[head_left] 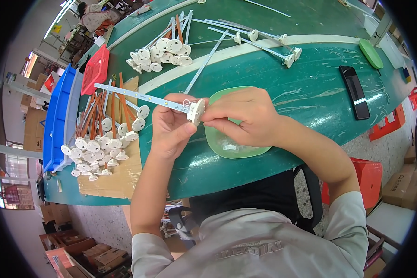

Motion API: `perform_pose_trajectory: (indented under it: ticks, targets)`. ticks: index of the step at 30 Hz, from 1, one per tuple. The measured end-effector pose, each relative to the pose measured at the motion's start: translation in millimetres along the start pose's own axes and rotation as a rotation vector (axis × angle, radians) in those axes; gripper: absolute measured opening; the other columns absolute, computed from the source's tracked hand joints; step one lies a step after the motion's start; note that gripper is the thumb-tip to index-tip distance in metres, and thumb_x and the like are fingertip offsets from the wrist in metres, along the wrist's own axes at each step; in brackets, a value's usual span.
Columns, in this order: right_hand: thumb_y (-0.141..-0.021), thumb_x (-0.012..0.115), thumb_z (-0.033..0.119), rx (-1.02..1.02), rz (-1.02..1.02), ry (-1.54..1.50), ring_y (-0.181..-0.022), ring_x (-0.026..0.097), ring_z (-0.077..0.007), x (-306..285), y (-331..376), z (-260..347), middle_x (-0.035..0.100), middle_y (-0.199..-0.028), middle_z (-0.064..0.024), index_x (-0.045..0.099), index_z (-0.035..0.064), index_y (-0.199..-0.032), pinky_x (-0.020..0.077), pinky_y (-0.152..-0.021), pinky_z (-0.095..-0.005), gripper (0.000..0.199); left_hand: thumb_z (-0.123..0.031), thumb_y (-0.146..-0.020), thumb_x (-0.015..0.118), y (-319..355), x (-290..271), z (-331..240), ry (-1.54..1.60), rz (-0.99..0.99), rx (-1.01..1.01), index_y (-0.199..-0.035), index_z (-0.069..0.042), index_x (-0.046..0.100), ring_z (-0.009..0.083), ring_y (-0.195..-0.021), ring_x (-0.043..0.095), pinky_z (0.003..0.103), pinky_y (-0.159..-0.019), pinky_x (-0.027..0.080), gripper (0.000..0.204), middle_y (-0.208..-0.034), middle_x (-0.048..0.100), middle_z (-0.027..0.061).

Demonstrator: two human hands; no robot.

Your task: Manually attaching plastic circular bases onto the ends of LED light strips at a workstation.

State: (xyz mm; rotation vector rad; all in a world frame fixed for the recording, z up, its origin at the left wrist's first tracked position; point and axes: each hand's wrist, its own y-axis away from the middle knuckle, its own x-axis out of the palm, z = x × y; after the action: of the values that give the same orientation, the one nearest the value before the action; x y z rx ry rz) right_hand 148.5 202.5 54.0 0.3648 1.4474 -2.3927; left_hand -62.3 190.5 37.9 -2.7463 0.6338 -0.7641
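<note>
A glossy dark-green surface (pixel 306 106), scuffed and crossed by a pale curved band, filled the workplace. Above it, the left hand (pixel 170 132) grasped a white round plastic disc (pixel 197 112), whose slim pale metal strip (pixel 141 96) pointed between nine and ten o'clock. The right hand (pixel 251 116) pinched at the disc's face; anything between its fingertips was hidden. Under it sat a light-green shallow bowl (pixel 216 142).

From the hands, a heap of white-disc strips (pixel 95 147) lay at eight o'clock, a blue plastic bin (pixel 55 125) at nine, a red plastic basket (pixel 95 69) at ten, a black slab phone (pixel 355 92) near three. Beyond the surface, red plastic stools (pixel 369 180) stood at four, brown cardboard boxes (pixel 107 260) at seven.
</note>
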Motion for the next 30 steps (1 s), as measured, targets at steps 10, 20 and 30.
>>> perform_pose_trajectory:
  ticks: [10,20,30]
  targets:
    - [-0.073,0.075,-0.001,-0.020,-0.220,0.155,-0.062,0.067,-0.0218,14.2,4.1,6.7,0.070,-0.077,-0.0086,0.069,0.0027,-0.085,0.0516,-0.053,-0.0287,0.014,0.004,-0.081,0.075,4.1,7.8,7.4,0.095,-0.087,-0.011,-0.116,-0.001,0.055,0.0288,-0.121,0.060,0.041,-0.100,0.053,0.040,-0.121,0.064,0.0182]
    - [-0.074,0.072,-0.003,-0.009,-0.194,0.267,-0.060,0.066,-0.0221,14.0,4.0,8.4,0.068,-0.075,-0.0079,0.067,0.0026,-0.086,0.0507,-0.052,-0.0291,0.014,0.007,-0.080,0.074,-0.1,10.2,15.8,0.053,-0.089,0.026,-0.111,-0.003,0.056,0.0300,-0.124,0.058,0.042,-0.101,0.052,0.037,-0.124,0.062,0.0186]
    - [-0.075,0.074,-0.002,-0.070,-0.184,0.216,-0.063,0.067,-0.0241,-2.5,-5.9,-7.4,0.070,-0.079,-0.0104,0.069,0.0035,-0.087,0.0517,-0.054,-0.0305,0.015,-0.004,-0.082,0.075,-17.1,2.7,-47.8,-0.617,-0.277,-0.132,-0.122,0.005,0.058,0.0163,-0.096,0.066,0.029,-0.086,0.053,0.044,-0.106,0.068,0.0123]
